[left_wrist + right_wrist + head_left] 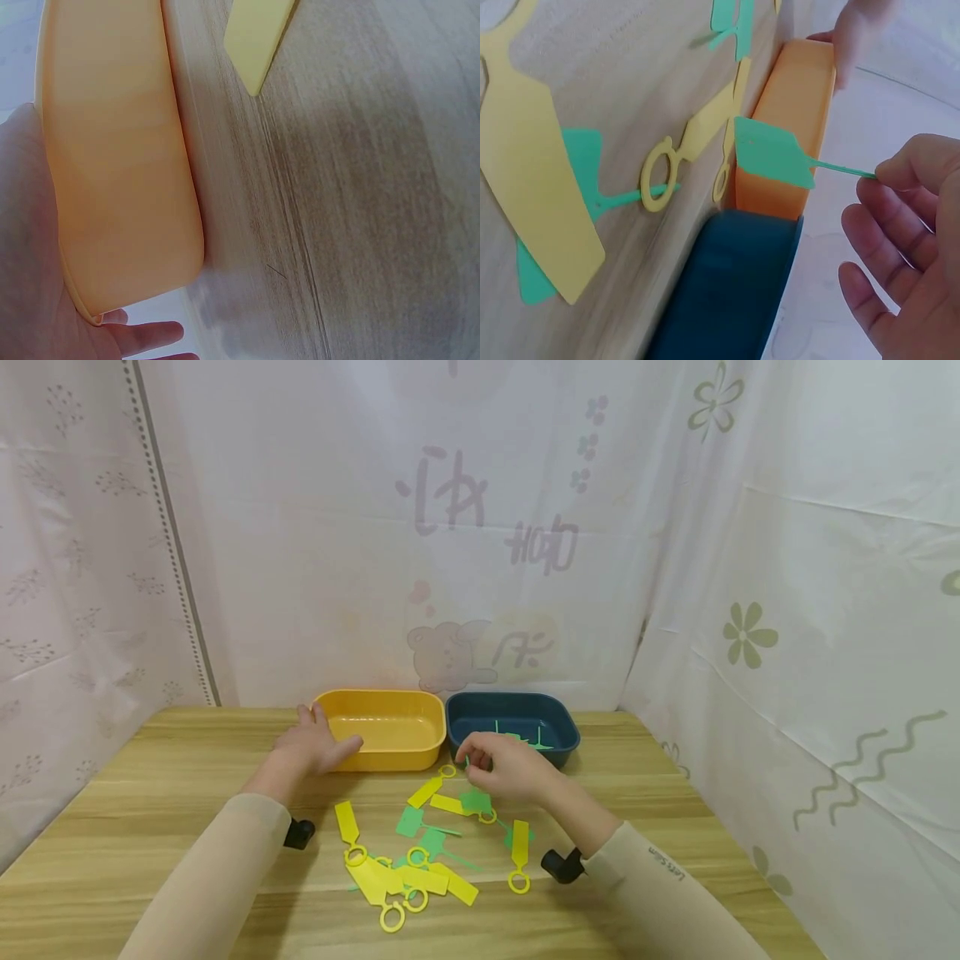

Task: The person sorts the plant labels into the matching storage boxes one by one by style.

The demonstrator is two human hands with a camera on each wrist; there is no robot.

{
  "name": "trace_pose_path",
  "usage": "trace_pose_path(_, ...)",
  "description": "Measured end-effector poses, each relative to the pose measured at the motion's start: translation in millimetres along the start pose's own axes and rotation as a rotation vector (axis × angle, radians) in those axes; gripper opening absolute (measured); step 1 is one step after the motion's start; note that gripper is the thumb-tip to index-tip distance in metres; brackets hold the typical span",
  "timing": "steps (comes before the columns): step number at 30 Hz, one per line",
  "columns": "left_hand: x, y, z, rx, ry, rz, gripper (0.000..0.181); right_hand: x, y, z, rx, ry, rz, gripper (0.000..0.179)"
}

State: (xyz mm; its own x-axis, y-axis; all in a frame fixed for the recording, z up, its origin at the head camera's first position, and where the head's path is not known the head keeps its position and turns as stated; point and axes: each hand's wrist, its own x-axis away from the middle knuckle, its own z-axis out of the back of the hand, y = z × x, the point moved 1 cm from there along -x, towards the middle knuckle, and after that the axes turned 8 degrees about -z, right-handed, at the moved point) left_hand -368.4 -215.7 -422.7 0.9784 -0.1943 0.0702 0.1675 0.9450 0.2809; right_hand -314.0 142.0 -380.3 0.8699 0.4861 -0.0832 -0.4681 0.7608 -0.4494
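Observation:
My right hand (510, 767) is held above the table in front of the dark blue bin (564, 758). Its thumb and forefinger pinch the thin stem of a green plastic tag (774, 150), whose flat part hangs clear of the bins in the right wrist view. My left hand (309, 747) rests at the left end of the yellow bin (390, 762), touching its rim, with straight, spread fingers (154, 335). Several green stemmed tags (542, 745) lie inside the blue bin. Yellow tags with rings (520, 843) and green tags (410, 821) lie scattered on the table.
Both bins stand side by side near the back edge of the wooden table (187, 793). White patterned curtains (300, 527) hang behind it and along both sides. A black wrist mount (562, 865) sits under the right forearm, another (300, 833) by the left.

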Motion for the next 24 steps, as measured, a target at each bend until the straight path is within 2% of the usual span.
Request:
trace_pose_path(9, -2.0, 0.0, -1.7, 0.021, 0.005, 0.0, 0.121, -1.9, 6, 21, -0.041, 0.108, 0.004, 0.012)
trace_pose_path(19, -0.9, 0.1, 0.2, 0.003, -0.008, -0.007, 0.12, -2.9, 22, 35, -0.111, 0.293, -0.09, 0.011)
trace_pose_path(24, 1.5, 0.8, 1.4, 0.006, -0.01, -0.006, 0.119, -4.2, 33, 36, -0.124, 0.349, -0.107, 0.013)
